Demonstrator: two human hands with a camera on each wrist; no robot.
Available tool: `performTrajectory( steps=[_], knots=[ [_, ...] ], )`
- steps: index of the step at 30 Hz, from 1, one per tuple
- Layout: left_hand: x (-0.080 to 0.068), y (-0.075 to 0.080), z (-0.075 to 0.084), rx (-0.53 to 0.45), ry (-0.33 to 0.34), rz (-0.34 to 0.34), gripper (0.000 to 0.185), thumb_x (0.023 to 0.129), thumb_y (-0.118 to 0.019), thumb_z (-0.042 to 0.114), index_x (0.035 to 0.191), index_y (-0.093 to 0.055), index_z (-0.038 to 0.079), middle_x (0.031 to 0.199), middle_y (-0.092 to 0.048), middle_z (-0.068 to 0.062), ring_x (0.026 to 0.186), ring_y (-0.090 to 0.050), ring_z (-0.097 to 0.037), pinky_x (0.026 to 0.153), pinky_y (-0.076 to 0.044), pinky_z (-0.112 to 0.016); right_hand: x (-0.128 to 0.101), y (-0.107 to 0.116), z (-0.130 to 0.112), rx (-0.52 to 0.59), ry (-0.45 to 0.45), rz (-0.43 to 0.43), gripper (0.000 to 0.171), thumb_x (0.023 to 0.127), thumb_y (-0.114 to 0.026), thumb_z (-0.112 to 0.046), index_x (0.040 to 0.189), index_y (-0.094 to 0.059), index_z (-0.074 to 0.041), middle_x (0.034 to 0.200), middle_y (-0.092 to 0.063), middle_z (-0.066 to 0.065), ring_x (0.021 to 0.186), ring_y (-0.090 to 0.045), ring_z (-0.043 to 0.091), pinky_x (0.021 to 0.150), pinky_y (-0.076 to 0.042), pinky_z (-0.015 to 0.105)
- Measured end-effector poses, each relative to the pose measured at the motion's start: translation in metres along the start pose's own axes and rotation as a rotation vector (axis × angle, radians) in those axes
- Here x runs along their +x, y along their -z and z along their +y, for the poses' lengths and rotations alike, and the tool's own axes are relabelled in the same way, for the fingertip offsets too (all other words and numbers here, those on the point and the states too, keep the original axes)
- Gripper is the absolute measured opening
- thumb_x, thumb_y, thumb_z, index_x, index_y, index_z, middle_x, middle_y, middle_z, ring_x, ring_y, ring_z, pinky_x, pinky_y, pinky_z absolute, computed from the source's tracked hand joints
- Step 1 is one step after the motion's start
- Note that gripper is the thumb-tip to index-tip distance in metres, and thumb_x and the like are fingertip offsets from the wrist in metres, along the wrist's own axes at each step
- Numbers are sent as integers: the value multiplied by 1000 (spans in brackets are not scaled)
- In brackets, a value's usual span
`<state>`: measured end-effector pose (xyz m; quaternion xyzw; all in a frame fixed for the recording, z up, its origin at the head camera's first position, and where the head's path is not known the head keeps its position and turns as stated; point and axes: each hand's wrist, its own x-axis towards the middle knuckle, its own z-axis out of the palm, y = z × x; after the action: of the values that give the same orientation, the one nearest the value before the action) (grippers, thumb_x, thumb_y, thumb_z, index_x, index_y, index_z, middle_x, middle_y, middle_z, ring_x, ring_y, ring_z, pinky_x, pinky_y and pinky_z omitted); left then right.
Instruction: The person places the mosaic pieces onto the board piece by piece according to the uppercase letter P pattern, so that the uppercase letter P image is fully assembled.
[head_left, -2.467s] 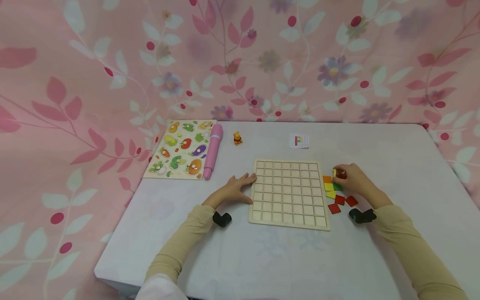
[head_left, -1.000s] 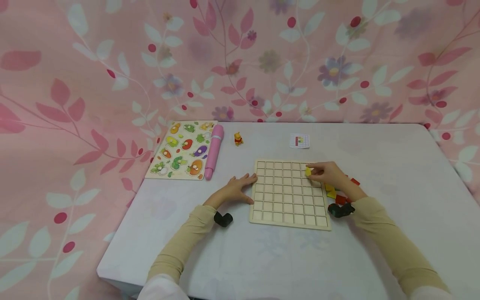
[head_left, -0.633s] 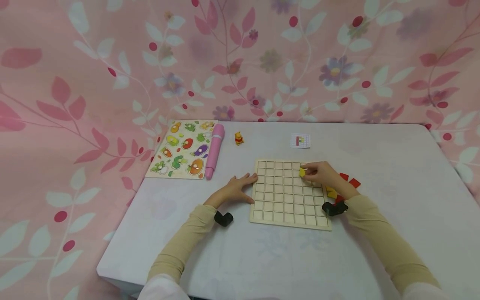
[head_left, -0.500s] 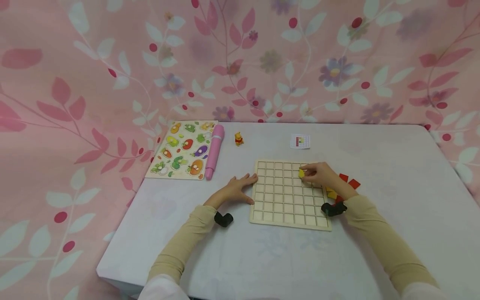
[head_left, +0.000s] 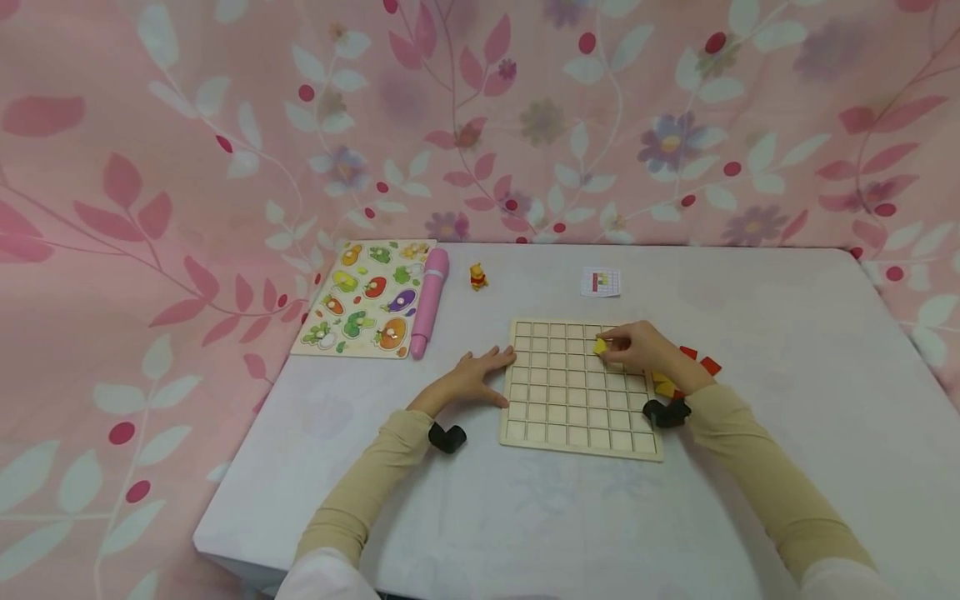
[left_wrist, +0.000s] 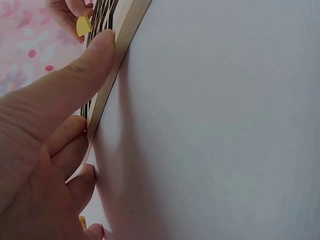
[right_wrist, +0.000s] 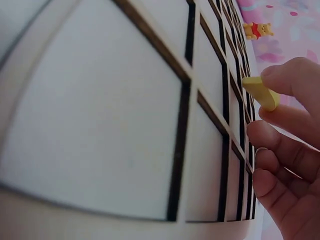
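Yellow tile (head_left: 600, 346) pinched in right hand (head_left: 637, 348), carried from side pile onto grid board (head_left: 573, 417), left hand (head_left: 468, 379) flat, unmoved

A: What shows close up?
B: The left hand (left_wrist: 45, 150), thumb pressed against the pale wooden grid board's (left_wrist: 122, 37) edge on the white worktop (left_wrist: 220, 125); fingers curled below.
A: Farther off?
B: Fingertips (left_wrist: 70, 10) pinching a small yellow tile (left_wrist: 83, 26).
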<state>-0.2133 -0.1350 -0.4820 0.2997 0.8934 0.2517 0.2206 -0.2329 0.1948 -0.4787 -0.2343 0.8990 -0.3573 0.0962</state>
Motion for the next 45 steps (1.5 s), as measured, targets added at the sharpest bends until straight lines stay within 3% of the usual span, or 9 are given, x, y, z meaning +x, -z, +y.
performTrajectory(
  steps=[8,16,27,33,39,45],
  knots=[
    [0,1,0,5,-25,8,87,70,-75,33,141,-29,12,146,-17,0,133,-8,-18,102,1,-52,3,3,-1,-5,44,-51,37,80,-67,-9,113,-59,7,62,-46,-2,56,-38,13,49,-31,24],
    [0,-1,-1,-3,-27,0,88,70,-75,34,141,-29,12,146,-17,0,133,-7,-18,102,3,-52,6,1,3,-58,89,-77,35,82,-64,-6,113,-58,8,61,-47,-2,53,-37,12,48,-31,24],
    [1,-2,-2,-4,-33,3,87,70,-74,34,141,-28,12,146,-17,0,133,-7,-17,101,3,-52,10,-2,0,-100,41,-65,32,83,-62,-6,113,-60,6,71,-54,1,57,-38,14,50,-32,25],
    [0,-2,-3,-15,-36,8,88,70,-75,34,141,-29,12,146,-17,1,133,-7,-17,102,3,-51,10,-3,-4,-92,-3,-85,33,83,-61,-6,115,-59,5,68,-50,1,58,-39,15,51,-33,25],
    [0,-2,-4,-16,-27,4,87,70,-74,35,141,-29,13,146,-17,1,133,-7,-16,102,3,-51,12,-4,-5,-102,23,-68,35,83,-62,-6,116,-59,3,63,-46,-1,56,-38,13,50,-31,25],
    [0,0,-3,-22,-28,5,87,71,-75,34,141,-29,13,146,-17,0,133,-7,-17,102,3,-51,11,-4,-9,-91,37,-31,26,83,-62,-5,108,-64,1,64,-51,-1,56,-39,14,51,-33,27]
  ],
)
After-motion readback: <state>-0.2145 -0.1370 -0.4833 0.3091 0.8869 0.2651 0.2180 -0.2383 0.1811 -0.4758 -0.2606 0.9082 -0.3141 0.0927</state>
